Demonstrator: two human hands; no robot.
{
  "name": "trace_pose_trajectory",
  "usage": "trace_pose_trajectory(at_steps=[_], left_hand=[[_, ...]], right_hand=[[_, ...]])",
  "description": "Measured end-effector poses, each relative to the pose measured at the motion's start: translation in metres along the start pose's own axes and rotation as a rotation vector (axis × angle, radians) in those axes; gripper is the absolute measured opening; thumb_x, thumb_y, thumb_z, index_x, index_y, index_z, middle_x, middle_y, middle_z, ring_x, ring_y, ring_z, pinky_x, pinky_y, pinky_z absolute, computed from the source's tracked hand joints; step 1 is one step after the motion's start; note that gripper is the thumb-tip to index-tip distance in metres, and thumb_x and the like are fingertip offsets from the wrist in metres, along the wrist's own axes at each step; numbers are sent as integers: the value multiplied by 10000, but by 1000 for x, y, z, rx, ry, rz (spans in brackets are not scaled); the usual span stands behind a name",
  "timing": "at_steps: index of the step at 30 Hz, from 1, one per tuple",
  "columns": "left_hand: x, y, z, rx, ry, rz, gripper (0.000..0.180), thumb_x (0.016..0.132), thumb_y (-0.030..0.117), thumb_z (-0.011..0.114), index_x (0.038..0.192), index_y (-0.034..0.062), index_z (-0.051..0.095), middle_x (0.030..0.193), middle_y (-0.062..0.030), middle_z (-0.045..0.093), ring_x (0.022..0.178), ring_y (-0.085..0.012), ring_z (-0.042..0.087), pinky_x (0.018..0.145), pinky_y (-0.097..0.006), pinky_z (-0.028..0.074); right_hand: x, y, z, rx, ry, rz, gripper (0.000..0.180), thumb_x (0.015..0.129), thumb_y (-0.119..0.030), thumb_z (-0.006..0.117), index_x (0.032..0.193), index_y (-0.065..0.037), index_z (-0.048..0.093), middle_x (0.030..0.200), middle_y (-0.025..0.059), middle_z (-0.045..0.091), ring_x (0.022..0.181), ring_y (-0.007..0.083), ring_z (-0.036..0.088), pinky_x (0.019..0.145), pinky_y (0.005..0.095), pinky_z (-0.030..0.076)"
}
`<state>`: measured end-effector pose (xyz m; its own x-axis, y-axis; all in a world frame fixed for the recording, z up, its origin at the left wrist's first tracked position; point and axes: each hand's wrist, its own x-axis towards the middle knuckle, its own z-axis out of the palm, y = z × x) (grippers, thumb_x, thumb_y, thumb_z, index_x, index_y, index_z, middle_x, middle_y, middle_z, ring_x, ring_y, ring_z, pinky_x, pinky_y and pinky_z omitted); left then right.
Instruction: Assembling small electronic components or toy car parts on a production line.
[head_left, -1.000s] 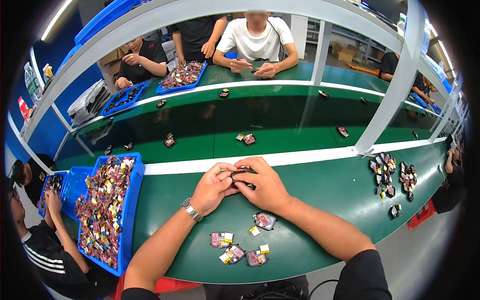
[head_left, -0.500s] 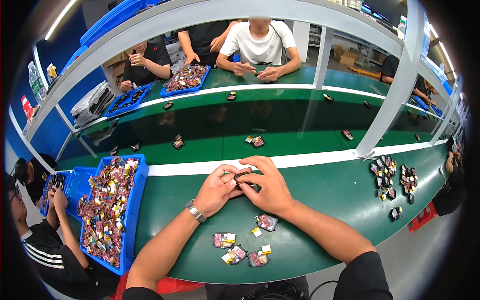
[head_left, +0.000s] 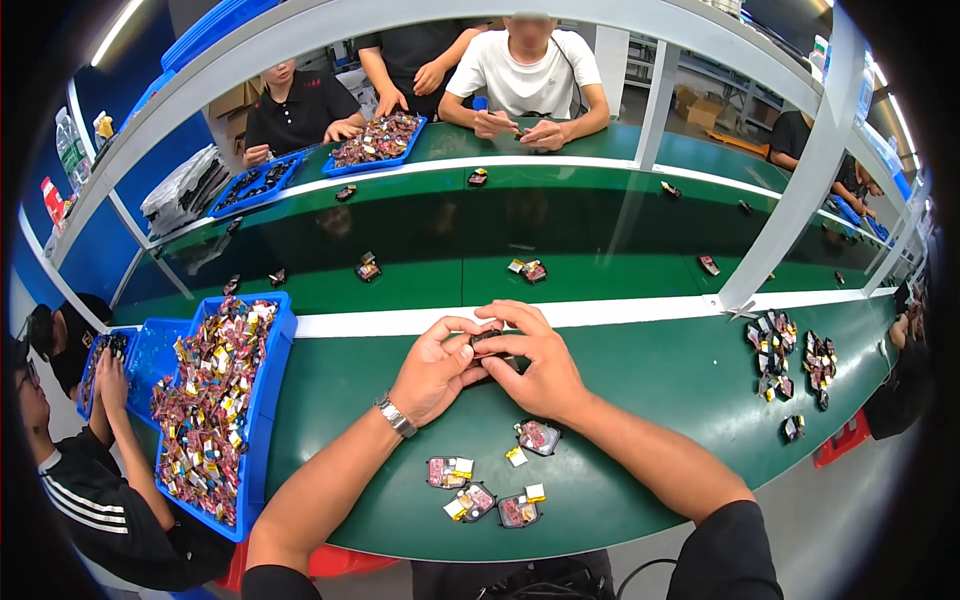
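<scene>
My left hand [head_left: 430,372] and my right hand [head_left: 540,368] meet just short of the white rail, in the middle of the green table. Between their closed fingers is a small black plastic casing [head_left: 487,338], mostly covered by the fingers. Whatever is inside it cannot be made out. A metal-band watch [head_left: 394,414] circles my left wrist. Nearer to me on the table lie several open black casings with pinkish circuit boards and white-and-yellow pieces, among them one casing [head_left: 540,437] below my right hand and another [head_left: 450,471] further left.
A blue tray [head_left: 262,400] heaped with similar parts stands left of my arm. More assemblies [head_left: 770,355] lie in clusters at the right. Beyond the white rail [head_left: 400,322], spaced parts lie on the green conveyor [head_left: 440,285]. A slanting metal post [head_left: 790,200] rises right. Co-workers sit opposite and left.
The parts on the conveyor appear slightly further right. A co-worker at the back left has lowered a raised hand to a tray. My hands keep their grip on the casing, nearly in place.
</scene>
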<state>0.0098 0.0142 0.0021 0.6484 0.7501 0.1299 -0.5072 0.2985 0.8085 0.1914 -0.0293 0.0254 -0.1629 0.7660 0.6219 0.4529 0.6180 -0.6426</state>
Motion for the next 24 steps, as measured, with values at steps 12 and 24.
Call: trace_pose_trajectory(at_steps=[12, 24], left_hand=[[0, 2, -3, 15, 53, -16, 267, 983, 98, 553, 1226, 60, 450, 1233, -117, 608, 1142, -205, 598, 1003, -407, 504], [-1, 2, 0, 38, 97, -60, 288, 963, 106, 589, 1212, 63, 451, 1168, -99, 629, 1091, -186, 609, 978, -400, 508]], right_hand=[[6, 0, -4, -180, 81, -261, 236, 687, 25, 726, 901, -70, 691, 1022, 83, 626, 971, 278, 596, 790, 367, 518], [3, -2, 1, -422, 56, -295, 224, 692, -8, 733, 904, -49, 671, 927, 57, 611, 862, 239, 603, 710, 331, 526]])
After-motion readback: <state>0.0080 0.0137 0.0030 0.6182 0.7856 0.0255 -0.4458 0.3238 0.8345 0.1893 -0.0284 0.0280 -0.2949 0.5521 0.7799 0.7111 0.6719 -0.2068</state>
